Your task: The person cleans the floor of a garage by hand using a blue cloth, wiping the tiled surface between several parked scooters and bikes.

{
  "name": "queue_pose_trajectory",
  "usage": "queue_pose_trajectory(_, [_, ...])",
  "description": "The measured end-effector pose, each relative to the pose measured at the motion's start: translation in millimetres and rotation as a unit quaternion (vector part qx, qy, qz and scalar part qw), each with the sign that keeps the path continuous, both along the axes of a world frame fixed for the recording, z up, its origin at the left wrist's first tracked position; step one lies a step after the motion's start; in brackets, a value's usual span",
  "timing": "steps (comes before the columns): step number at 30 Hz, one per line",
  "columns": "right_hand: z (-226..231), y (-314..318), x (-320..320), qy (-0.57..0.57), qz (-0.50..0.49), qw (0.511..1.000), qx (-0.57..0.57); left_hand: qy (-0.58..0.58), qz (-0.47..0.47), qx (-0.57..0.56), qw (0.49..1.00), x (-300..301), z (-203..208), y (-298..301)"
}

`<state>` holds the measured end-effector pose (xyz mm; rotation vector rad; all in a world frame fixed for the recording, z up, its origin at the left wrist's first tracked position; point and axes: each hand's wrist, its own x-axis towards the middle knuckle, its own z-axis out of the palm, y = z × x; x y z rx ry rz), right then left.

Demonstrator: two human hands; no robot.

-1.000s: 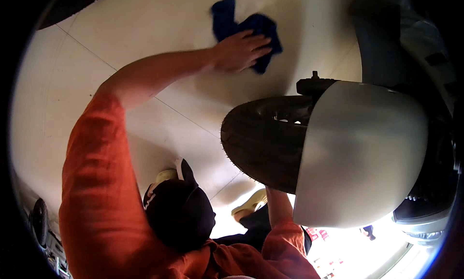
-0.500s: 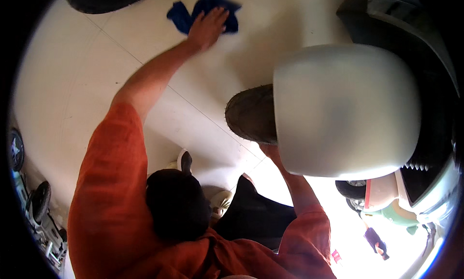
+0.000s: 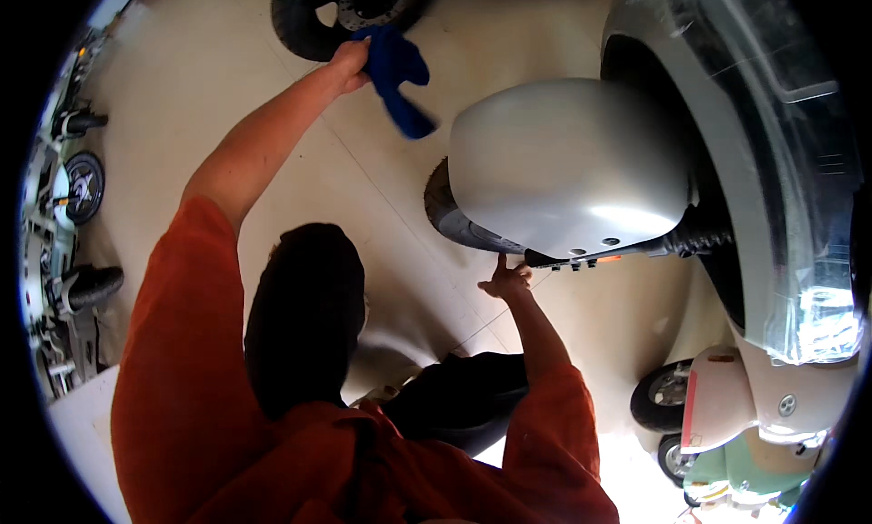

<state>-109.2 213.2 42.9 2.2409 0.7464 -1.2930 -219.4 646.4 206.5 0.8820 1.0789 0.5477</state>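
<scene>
My left hand (image 3: 350, 66) is closed on a blue cloth (image 3: 397, 77), which hangs from it out in front of me at the left. My right hand (image 3: 507, 281) is beside the lower edge of a scooter's front wheel, its fingers apart and the index finger stretched up to the black tire (image 3: 442, 206). I cannot tell whether that finger presses on the tire. Above this hand, a rounded silver front fender (image 3: 563, 152) covers most of the wheel.
The scooter's grey front body (image 3: 699, 115) rises on the right. Another vehicle's wheel (image 3: 304, 29) stands at the top. Several scooters line the left edge, one with a dark wheel (image 3: 84, 186). A pale pink scooter (image 3: 722, 397) and a green one (image 3: 754, 465) are at lower right.
My left hand, earlier spread on the cloth, now grips it with the cloth dangling. My right hand, mostly hidden before, shows beside the tire. The view has shifted, revealing more of the scooter.
</scene>
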Motion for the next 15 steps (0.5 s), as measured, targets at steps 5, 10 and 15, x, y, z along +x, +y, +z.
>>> queue_pose_trajectory(5, [-14.0,-19.4,19.2,0.061,0.039,0.997,0.003,0.018,0.03,0.001,0.999,18.4,22.7,3.8])
queue_pose_trajectory(10, [-7.8,-13.0,21.1,0.088,0.133,0.984,0.083,0.216,-0.039,0.184,0.958,33.1,-29.8,68.3])
queue_pose_trajectory(15, [25.0,-19.6,23.1,0.111,0.118,0.979,0.123,-0.117,-0.01,0.035,0.992,75.8,-23.2,76.3])
